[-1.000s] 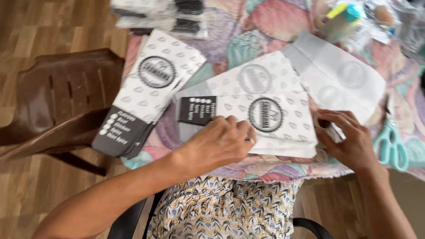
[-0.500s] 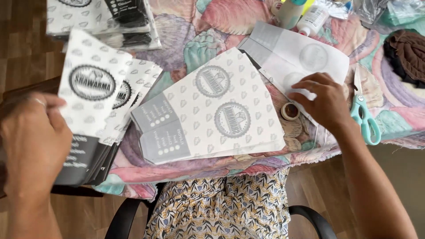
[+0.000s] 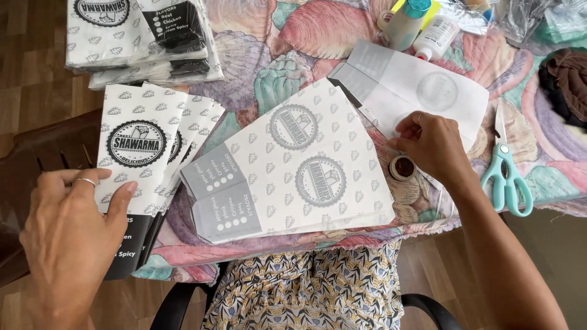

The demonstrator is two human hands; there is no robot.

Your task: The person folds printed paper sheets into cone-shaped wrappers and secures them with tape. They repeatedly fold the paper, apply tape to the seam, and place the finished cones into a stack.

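Observation:
My left hand (image 3: 70, 235) rests with spread fingers on the lower end of a stack of white printed paper bags (image 3: 137, 153) at the table's left edge. A pile of flat unfolded bag sheets (image 3: 293, 168) lies in the middle in front of me. My right hand (image 3: 431, 146) sits to the right of that pile, fingertips pinched at the edge of a plain white sheet (image 3: 422, 91). A small roll of tape (image 3: 402, 167) lies just under this hand.
Mint-handled scissors (image 3: 506, 174) lie to the right. Wrapped bundles of bags (image 3: 143, 36) sit at the far left. Glue bottles (image 3: 422, 24) stand at the back, a dark knitted item (image 3: 565, 82) at the far right. A brown chair (image 3: 36, 165) is at the left.
My left hand carried a bag from the middle to the left stack and laid it down. My right hand moved up from the table edge to the white sheet.

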